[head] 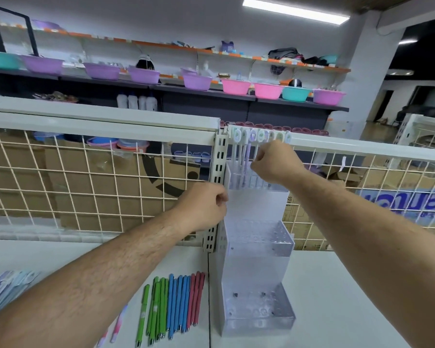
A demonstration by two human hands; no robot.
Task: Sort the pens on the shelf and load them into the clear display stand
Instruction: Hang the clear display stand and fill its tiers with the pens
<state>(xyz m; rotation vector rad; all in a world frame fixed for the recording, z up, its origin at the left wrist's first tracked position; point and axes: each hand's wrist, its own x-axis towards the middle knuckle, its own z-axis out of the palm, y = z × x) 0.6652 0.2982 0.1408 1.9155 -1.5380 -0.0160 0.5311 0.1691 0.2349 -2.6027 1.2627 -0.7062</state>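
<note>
L hand (206, 207) pinches edge of clear tiered plastic stand (259, 262); R hand (274, 162) curled at upright pastel pens (248, 150) — grip unclear. Green-blue-red pens (176, 302) lie flat below, nearer L.

Purple, pink, teal basins (236, 86) line back shelf (204, 93); cardboard boxes (106, 180) behind wire grid (60, 188).

No text reads clearly; the blue lettering on the right box (397, 200) is blurred and illegible.

Three red pens (198, 297), five blue pens (178, 305), five green pens (160, 310) (counts approximate), one clear stand (284, 312).
</note>
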